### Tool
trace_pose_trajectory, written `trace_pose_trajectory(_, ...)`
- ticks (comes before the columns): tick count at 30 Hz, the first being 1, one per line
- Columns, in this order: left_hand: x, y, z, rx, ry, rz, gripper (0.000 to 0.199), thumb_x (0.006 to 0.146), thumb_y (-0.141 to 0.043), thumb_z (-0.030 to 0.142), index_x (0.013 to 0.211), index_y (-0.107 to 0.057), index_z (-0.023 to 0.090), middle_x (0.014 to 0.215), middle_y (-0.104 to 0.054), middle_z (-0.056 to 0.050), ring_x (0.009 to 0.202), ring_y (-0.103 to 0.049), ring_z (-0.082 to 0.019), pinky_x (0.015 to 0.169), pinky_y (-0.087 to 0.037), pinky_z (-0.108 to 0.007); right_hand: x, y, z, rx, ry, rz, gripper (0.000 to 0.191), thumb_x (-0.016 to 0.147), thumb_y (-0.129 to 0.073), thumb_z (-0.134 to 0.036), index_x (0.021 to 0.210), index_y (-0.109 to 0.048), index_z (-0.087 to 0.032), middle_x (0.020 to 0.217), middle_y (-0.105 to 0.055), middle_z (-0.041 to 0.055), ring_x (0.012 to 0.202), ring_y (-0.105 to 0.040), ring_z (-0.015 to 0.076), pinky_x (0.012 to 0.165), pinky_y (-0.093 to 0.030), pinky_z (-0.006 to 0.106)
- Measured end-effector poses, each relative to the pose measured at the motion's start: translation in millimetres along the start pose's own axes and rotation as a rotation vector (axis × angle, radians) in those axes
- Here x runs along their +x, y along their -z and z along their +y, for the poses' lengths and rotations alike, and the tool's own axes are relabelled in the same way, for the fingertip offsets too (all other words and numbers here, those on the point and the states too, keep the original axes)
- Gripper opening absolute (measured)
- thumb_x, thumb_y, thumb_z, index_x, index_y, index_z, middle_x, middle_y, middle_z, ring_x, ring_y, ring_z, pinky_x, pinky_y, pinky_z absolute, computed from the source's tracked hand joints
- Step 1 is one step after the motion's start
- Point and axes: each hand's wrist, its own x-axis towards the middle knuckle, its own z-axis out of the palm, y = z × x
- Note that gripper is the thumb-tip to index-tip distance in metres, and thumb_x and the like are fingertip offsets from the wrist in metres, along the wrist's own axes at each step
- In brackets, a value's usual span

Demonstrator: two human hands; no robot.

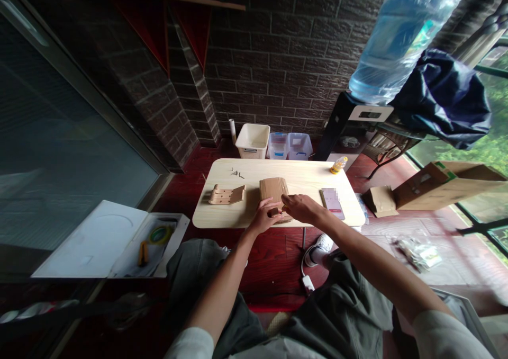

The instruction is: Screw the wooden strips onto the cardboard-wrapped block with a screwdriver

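A brown cardboard piece lies at the middle of the pale table, near its front edge. My left hand rests at its lower left, fingers against a small brown part. Beside it, my right hand is closed at the right edge of the cardboard; what it holds is too small to make out. The fingertips of both hands nearly meet. To the left sits a brown slatted wooden piece. Several small screws lie behind that piece.
A yellow-capped bottle and a printed booklet are on the table's right. Bins stand behind it. An open white case is at the left, a cardboard box at the right.
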Motion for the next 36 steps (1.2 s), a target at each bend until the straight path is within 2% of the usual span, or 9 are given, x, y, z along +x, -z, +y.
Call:
trace_pose_trajectory(5,-1.3,-2.7,-2.4,0.001,0.038,0.008,0.049,0.072,-0.083,0.035,0.118,-0.071,0.025,0.13,-0.063,-0.01,0.136,-0.047,-0.028,0.114,-0.041,-0.045,4.5,3.4,0.1,-0.024,-0.072,-0.02,0.027,0.102,-0.042,-0.033,0.118,-0.051,-0.013,0.1,-0.072,0.0166,0.089,-0.07,0.0257,0.07,-0.046,0.029)
trace_pose_trajectory(9,-1.0,-4.6,-5.9,-0.003,0.052,0.006,0.049,0.071,-0.084,0.036,0.117,-0.071,0.024,0.135,-0.058,-0.011,0.136,-0.047,-0.029,0.115,-0.04,-0.046,5.0,3.1,0.4,-0.016,-0.017,-0.003,0.029,0.1,-0.044,-0.03,0.126,-0.048,-0.016,0.107,-0.071,0.0138,0.09,-0.07,0.0236,0.071,-0.046,0.028)
trace_pose_trajectory(11,-0.4,-5.0,-6.5,-0.009,0.05,0.007,0.043,0.071,-0.083,0.035,0.111,-0.074,0.024,0.136,-0.058,-0.011,0.136,-0.047,-0.029,0.115,-0.039,-0.046,4.3,2.7,0.9,-0.005,0.026,0.004,0.028,0.1,-0.045,-0.028,0.126,-0.048,-0.018,0.111,-0.07,0.0124,0.092,-0.069,0.0219,0.072,-0.046,0.027)
trace_pose_trajectory(14,0.4,-4.2,-4.5,-0.014,0.034,-0.008,0.038,0.071,-0.083,0.034,0.107,-0.075,0.024,0.129,-0.063,-0.01,0.136,-0.046,-0.029,0.116,-0.037,-0.046,3.0,2.6,1.1,-0.002,0.025,-0.005,0.025,0.102,-0.042,-0.028,0.123,-0.05,-0.017,0.11,-0.069,0.0133,0.092,-0.069,0.0214,0.072,-0.046,0.027)
trace_pose_trajectory(18,1.1,-0.9,0.7,-0.013,0.04,-0.015,0.049,0.071,-0.084,0.035,0.117,-0.072,0.024,0.126,-0.066,-0.011,0.137,-0.045,-0.03,0.116,-0.037,-0.046,2.5,2.0,0.8,-0.015,-0.035,-0.024,0.027,0.103,-0.038,-0.031,0.122,-0.048,-0.015,0.104,-0.071,0.015,0.088,-0.07,0.0234,0.069,-0.046,0.028)
trace_pose_trajectory(26,2.5,4.4,3.3,-0.044,0.058,-0.076,0.049,0.073,-0.08,0.037,0.12,-0.07,0.026,0.114,-0.072,-0.007,0.139,-0.042,-0.029,0.118,-0.033,-0.049,3.3,-0.8,2.4,-0.019,-0.08,-0.04,0.03,0.103,-0.038,-0.035,0.122,-0.046,-0.013,0.101,-0.072,0.0161,0.089,-0.071,0.0264,0.069,-0.046,0.029)
trace_pose_trajectory(33,5.1,5.7,3.4,-0.02,0.043,-0.074,0.027,0.07,-0.081,0.035,0.094,-0.078,0.023,0.124,-0.069,-0.008,0.136,-0.046,-0.03,0.117,-0.035,-0.046,0.7,-5.8,7.9,0.063,0.016,0.012,0.023,0.1,-0.046,-0.027,0.12,-0.05,-0.019,0.11,-0.07,0.011,0.094,-0.069,0.0211,0.072,-0.044,0.026)
trace_pose_trajectory(36,6.1,7.0,3.7,-0.005,0.036,-0.082,0.025,0.07,-0.081,0.036,0.091,-0.078,0.023,0.123,-0.069,-0.007,0.135,-0.047,-0.03,0.117,-0.036,-0.046,2.4,-8.6,9.8,0.081,0.032,-0.003,0.023,0.1,-0.047,-0.028,0.121,-0.05,-0.018,0.109,-0.07,0.0119,0.094,-0.068,0.0196,0.072,-0.044,0.025)
